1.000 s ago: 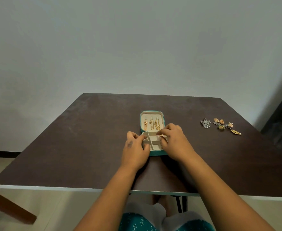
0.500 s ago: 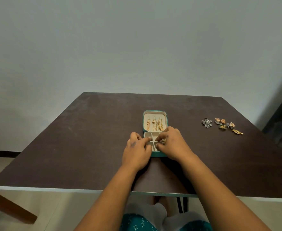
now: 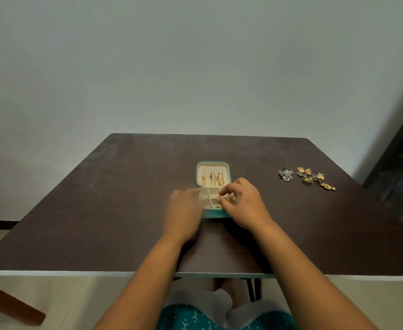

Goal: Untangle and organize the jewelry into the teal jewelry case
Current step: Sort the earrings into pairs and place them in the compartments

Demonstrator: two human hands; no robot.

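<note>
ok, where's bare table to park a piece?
Free: the table left of the case, and the strip between the case and the earrings. Crowded: over the case trays, where the left hand and right hand meet.

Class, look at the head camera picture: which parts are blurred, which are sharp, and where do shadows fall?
Head view: the left hand is smeared by motion blur; the right hand and loose jewelry look sharper; dark shadow lies on the table under both wrists.

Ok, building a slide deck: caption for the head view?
Right hand pinches small gold jewelry over open teal jewelry case; left hand alongside.
</note>
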